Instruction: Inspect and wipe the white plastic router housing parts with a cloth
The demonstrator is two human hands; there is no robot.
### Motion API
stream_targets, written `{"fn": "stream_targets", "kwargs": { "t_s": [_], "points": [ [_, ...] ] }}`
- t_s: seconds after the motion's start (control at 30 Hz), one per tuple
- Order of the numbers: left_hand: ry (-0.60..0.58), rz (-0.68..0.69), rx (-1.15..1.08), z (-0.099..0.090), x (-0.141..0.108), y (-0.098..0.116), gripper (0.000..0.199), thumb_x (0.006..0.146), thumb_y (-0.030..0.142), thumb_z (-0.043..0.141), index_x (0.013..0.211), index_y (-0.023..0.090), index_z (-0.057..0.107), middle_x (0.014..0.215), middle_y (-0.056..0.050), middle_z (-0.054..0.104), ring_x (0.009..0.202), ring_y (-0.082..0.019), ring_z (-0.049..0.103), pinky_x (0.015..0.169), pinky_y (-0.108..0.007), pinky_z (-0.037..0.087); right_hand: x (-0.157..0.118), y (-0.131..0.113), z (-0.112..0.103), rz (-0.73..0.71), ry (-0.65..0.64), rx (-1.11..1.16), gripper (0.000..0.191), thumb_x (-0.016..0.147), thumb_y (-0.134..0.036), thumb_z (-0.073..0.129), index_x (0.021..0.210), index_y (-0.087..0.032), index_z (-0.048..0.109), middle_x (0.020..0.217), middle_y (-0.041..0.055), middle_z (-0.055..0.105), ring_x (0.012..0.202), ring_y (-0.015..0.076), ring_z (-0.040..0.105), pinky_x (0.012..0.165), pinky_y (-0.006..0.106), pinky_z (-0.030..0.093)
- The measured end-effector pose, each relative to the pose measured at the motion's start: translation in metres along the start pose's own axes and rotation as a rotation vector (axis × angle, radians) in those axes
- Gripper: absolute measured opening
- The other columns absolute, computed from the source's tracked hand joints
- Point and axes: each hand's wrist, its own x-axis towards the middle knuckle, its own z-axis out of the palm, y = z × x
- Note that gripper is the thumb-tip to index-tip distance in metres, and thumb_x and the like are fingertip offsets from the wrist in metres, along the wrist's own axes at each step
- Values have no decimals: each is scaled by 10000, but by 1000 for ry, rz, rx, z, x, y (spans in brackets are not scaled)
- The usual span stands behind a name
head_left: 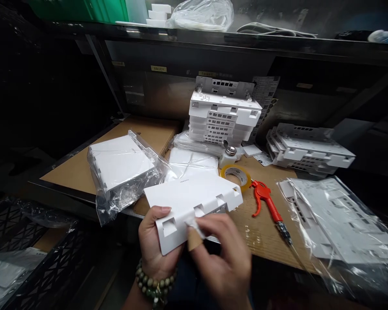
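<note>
My left hand (153, 245) is closed around the near left corner of a white plastic housing cover (187, 196), its thumb on the top face. The cover is tilted, with its notched side toward me. My right hand (226, 258) pinches a small white cloth (191, 221), partly hidden by the fingers, against that notched side. A tan wrap covers one fingertip of the right hand. Beyond the cover lie a roll of yellowish tape (236, 176), a pump bottle (229, 156) with its metal lid raised, and a red air blow gun (265, 200).
A stack of white covers (224, 116) stands at the back, another stack (310, 148) at right. Bagged covers lie at left (121, 163) and right (345, 219). Cardboard (74, 165) lines the bench. A shelf edge (194, 38) crosses above; a black crate (48, 254) stands lower left.
</note>
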Motion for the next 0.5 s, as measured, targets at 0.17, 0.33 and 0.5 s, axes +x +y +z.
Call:
{"fn": "stream_targets", "kwargs": {
  "t_s": [0.17,0.33,0.5],
  "points": [
    [178,-107,-37,9,9,17,187,916,183,531,909,128,710,756,-82,790,665,-242,765,861,-451,661,4,32,-38,174,388,6,112,860,-161,799,949,-213,756,894,0,688,819,137,633,737,263,501],
    [122,-182,-38,4,21,28,381,1033,281,437,1248,57,657,837,-130,807,717,-264,783,913,-496,642,-2,61,-64,307,644,-15,173,825,-322,846,898,-188,764,871,18,706,793,166,655,774,323,511],
    [44,-204,-35,-12,30,32,486,1045,341,449,1429,60,551,896,-142,817,785,-297,799,943,-529,627,-16,72,-72,410,602,-28,244,823,-394,842,914,-183,760,904,32,725,831,185,670,800,347,529]
  ]
}}
